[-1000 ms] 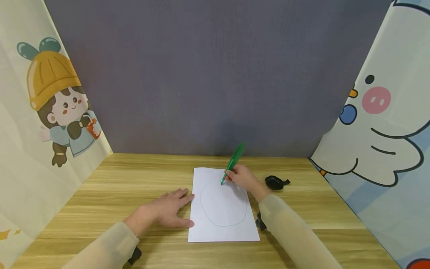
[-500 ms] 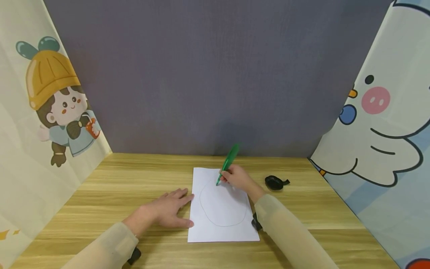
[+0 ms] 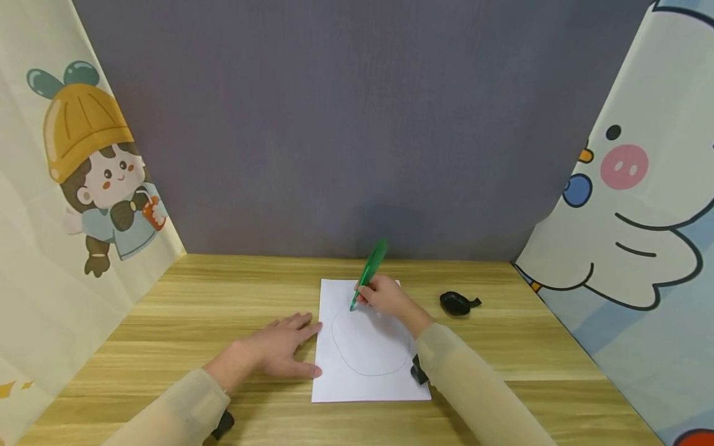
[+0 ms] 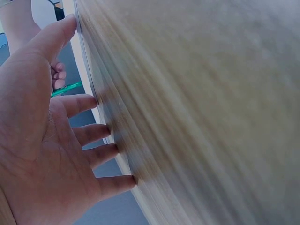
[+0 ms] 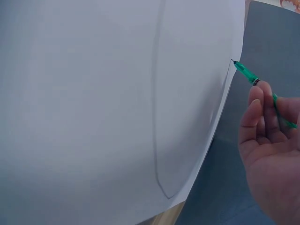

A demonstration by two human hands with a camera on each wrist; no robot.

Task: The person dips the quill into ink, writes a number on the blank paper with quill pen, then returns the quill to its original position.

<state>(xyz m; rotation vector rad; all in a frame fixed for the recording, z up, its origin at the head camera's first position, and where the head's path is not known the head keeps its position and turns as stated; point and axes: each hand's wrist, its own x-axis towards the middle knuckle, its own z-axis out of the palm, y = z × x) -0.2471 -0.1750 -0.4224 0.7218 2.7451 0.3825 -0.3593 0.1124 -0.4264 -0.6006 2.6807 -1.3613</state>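
Note:
Near the top of a white sheet of paper [image 3: 370, 389], my right hand [image 3: 387, 297] pinches a green feather-shaped pen [image 3: 371, 265]. Its tip points down at the paper, at the upper left end of a thin, rounded outline [image 3: 374, 375]. The right wrist view shows the pen's dark point [image 5: 234, 61] meeting that line, with fingers curled round the barrel. My left hand [image 3: 283, 347] rests on the table with fingers spread, thumb and index fingertip on the sheet's left edge. In the left wrist view its fingers [image 4: 101, 157] are straight and hold nothing.
A small black object [image 3: 455, 303] with a short tail lies on the wood-grain table [image 3: 234, 297] right of the paper. A dark grey panel [image 3: 346, 136] stands behind the table. Cartoon-printed sheets [image 3: 625, 248] flank both sides. Dark devices [image 3: 224, 424] sit at the wrists.
My right hand has moved left with the pen, its tip passing leftward along the top of the outline and slightly down. The left hand and paper stay in place.

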